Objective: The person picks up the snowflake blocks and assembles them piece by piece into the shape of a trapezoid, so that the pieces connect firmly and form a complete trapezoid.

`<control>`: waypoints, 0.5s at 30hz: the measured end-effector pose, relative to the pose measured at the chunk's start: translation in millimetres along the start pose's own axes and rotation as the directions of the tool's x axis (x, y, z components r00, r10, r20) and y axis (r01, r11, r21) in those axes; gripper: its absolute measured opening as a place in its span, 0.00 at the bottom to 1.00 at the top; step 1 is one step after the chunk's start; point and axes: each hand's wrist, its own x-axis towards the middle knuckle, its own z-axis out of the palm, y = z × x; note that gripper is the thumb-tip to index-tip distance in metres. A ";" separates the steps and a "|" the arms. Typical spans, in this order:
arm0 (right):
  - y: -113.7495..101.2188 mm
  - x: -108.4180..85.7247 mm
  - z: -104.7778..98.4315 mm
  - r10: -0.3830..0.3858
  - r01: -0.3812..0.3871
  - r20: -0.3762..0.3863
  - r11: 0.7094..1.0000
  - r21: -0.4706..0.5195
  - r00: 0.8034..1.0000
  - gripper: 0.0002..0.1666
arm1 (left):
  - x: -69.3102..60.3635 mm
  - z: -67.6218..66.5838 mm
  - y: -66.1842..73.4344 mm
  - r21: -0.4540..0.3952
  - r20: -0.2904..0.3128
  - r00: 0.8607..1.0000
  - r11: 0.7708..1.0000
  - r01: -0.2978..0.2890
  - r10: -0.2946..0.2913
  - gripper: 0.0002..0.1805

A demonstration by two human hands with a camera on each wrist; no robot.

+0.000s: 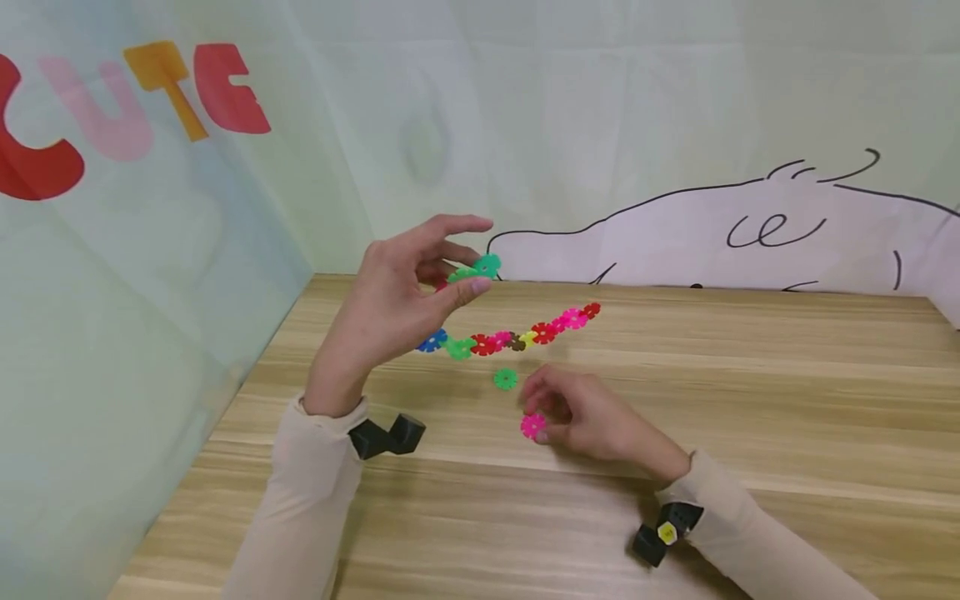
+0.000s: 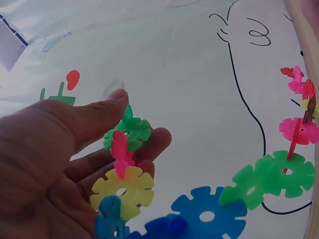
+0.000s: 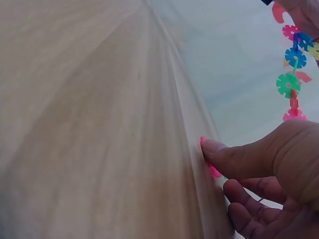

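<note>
My left hand [image 1: 401, 292] is raised above the table and pinches the green end of a chain of linked plastic snowflake discs [image 1: 543, 333]. The chain's yellow disc [image 2: 122, 191] and blue disc [image 2: 207, 214] show below the thumb in the left wrist view. In the head view, part of the chain is hidden behind this hand. Low over the table, my right hand [image 1: 600, 417] pinches a single pink snowflake disc [image 1: 533, 427] between thumb and fingers. A loose green snowflake disc [image 1: 506, 379] lies just beyond it.
The wooden tabletop [image 1: 787, 400] meets a printed cloth backdrop [image 1: 637, 108] at its far edge. Another cloth wall [image 1: 135, 333] with coloured letters stands on the left. Each wrist carries a small black camera, such as the left one [image 1: 386, 435].
</note>
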 end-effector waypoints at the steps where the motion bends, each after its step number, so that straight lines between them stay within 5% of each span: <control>1: -0.6 0.1 0.4 0.000 0.000 0.002 1.000 -0.001 1.000 0.25 | 0.0 0.1 0.0 0.000 0.001 1.000 1.000 0.002 -0.002 0.29; 9: -3.2 1.8 -0.9 0.003 -0.002 -0.008 0.997 0.073 1.000 0.27 | 0.6 0.4 -1.4 0.018 0.006 1.000 1.000 0.004 -0.004 0.29; 15: -4.6 2.0 -6.7 0.015 -0.005 -0.086 0.993 0.115 0.996 0.28 | 1.0 1.8 -1.3 0.015 0.023 1.000 1.000 0.014 -0.015 0.29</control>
